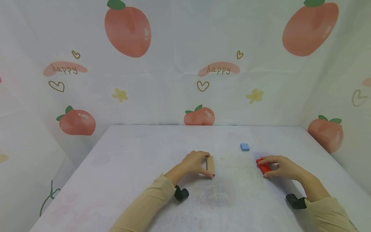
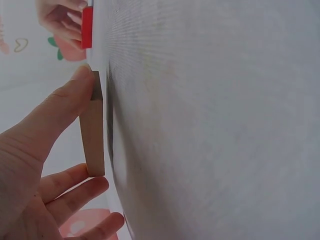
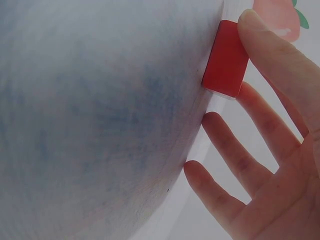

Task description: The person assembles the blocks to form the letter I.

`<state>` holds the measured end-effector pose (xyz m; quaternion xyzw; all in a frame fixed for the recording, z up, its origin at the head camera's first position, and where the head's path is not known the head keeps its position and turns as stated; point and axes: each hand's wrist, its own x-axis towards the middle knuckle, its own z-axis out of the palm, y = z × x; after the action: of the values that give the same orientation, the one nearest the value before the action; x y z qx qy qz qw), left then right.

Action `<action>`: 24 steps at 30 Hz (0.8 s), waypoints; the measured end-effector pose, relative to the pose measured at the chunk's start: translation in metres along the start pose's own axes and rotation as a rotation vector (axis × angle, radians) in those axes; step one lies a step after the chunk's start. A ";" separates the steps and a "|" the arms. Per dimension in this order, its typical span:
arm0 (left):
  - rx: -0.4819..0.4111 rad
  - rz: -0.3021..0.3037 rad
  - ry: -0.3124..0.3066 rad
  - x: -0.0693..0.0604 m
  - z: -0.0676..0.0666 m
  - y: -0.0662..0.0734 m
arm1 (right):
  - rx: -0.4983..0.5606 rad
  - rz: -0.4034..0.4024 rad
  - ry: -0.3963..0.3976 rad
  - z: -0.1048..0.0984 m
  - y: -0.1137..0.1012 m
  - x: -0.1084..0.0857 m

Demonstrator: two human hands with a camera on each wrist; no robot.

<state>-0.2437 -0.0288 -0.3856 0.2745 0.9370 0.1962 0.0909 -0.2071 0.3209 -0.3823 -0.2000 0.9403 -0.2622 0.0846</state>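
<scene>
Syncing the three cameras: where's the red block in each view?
Head: red block right of centre, below mid-height.
Left wrist: red block near the top edge, left of centre.
Right wrist: red block in the upper half, right of centre.
Shared landmark: the right hand, holding it.

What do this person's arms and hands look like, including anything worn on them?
The left beige fabric sleeve and right beige fabric sleeve each end in a gathered cuff. The bare left hand and bare right hand show no glove or ring. A small black device with a rounded end sits by each cuff, left and right.
</scene>
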 end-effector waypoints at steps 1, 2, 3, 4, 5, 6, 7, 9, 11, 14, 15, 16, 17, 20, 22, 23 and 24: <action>0.005 -0.002 0.001 0.000 0.000 0.000 | 0.000 -0.002 0.000 0.000 0.000 0.000; 0.009 -0.004 0.002 0.001 0.000 0.000 | 0.002 0.000 0.002 0.000 0.000 0.000; 0.014 -0.006 0.003 0.001 0.001 0.000 | 0.001 0.000 0.002 0.000 0.001 0.000; 0.018 -0.008 0.006 0.001 0.001 0.000 | 0.003 0.001 0.003 0.000 0.001 0.000; 0.022 -0.009 0.009 0.002 0.001 0.000 | 0.005 0.004 0.003 0.000 0.001 0.001; 0.024 -0.011 0.011 0.002 0.001 0.000 | 0.006 0.005 0.004 -0.001 0.001 0.001; 0.026 -0.011 0.014 0.003 0.001 0.000 | 0.005 0.003 0.003 -0.001 0.001 0.001; 0.027 -0.010 0.017 0.003 0.002 0.000 | 0.006 0.007 0.000 -0.001 0.001 0.001; 0.027 -0.008 0.015 0.004 0.002 0.000 | 0.005 0.008 -0.001 -0.001 0.000 0.001; 0.027 -0.008 0.012 0.004 0.002 0.001 | 0.007 0.016 -0.002 -0.001 -0.001 0.000; 0.029 -0.008 0.011 0.004 0.002 0.002 | 0.007 0.018 -0.002 -0.001 -0.001 0.000; 0.029 -0.010 0.010 0.005 0.002 0.002 | 0.008 0.019 -0.002 -0.001 -0.001 0.000; 0.031 -0.011 0.008 0.005 0.002 0.002 | 0.002 0.014 -0.003 -0.001 -0.001 0.000; 0.037 -0.016 0.007 0.005 0.003 0.003 | 0.012 0.026 0.000 -0.001 -0.001 0.000; 0.041 -0.019 0.006 0.006 0.003 0.003 | 0.011 0.022 -0.002 -0.001 0.000 0.000; 0.044 -0.019 0.007 0.006 0.004 0.003 | 0.010 0.019 -0.003 -0.001 0.000 0.000; 0.047 -0.018 0.008 0.007 0.004 0.004 | 0.016 0.024 -0.003 0.000 0.000 0.000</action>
<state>-0.2464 -0.0212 -0.3883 0.2671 0.9441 0.1746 0.0826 -0.2073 0.3206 -0.3818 -0.1882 0.9403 -0.2685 0.0908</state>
